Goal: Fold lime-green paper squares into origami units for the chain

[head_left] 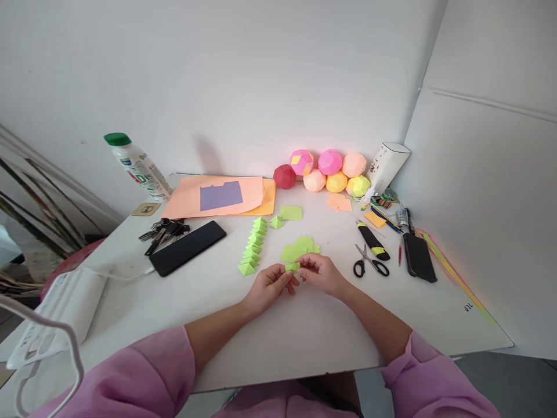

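Between my two hands is a small piece of green paper (292, 267), creased and held at both ends. My left hand (270, 285) pinches its left side with thumb and fingers. On the right side, my right hand (321, 273) grips the edge with closed fingertips. Just beyond them lies a loose pile of green paper cutouts (300, 248). To the left runs a row of folded green paper pyramids (251, 249), with a single pyramid (276, 222) near its far end. A flat green paper rectangle (291, 213) lies beside that one.
Scissors (369, 262), a box cutter (373, 240) and a phone (419, 258) lie on the right. Paper balls (329, 162) are stacked by the wall. At left are keys (163, 232), a black device (188, 248), orange sheets (183, 197) and a bottle (141, 171).
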Available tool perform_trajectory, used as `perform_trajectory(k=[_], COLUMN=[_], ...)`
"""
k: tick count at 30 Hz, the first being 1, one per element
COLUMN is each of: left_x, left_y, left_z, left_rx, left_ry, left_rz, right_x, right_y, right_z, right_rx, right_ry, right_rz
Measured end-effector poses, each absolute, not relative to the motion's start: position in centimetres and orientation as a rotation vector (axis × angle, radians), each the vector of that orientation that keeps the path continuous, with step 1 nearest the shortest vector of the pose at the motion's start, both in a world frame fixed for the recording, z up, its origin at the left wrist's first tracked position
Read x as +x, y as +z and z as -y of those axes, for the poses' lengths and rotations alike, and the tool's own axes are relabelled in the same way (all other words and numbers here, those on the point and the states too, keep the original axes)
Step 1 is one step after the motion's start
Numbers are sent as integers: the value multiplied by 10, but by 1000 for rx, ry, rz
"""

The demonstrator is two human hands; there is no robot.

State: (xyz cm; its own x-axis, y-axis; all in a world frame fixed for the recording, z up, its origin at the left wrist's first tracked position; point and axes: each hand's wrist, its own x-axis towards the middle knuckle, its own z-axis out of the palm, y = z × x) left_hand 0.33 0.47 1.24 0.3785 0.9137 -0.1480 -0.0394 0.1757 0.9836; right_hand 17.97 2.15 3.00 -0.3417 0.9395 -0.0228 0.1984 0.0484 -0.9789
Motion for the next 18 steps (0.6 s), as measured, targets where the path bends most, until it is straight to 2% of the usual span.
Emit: perform_trajectory(k=[5, 12, 18], left_x=[5, 5, 6], left_y=[16, 12, 12], left_z=[-6, -8, -8], left_rx=[1197, 1095, 1010], left_ry=[872, 923, 918], left_rz=[-953, -932, -891], right_x=[183, 183, 184], right_y=[27, 26, 17], right_z=[-24, -25, -29], right_rx=[-1117, -805, -696], right_ry=[1278, 851, 673], right_rz=[1619, 2071, 2157])
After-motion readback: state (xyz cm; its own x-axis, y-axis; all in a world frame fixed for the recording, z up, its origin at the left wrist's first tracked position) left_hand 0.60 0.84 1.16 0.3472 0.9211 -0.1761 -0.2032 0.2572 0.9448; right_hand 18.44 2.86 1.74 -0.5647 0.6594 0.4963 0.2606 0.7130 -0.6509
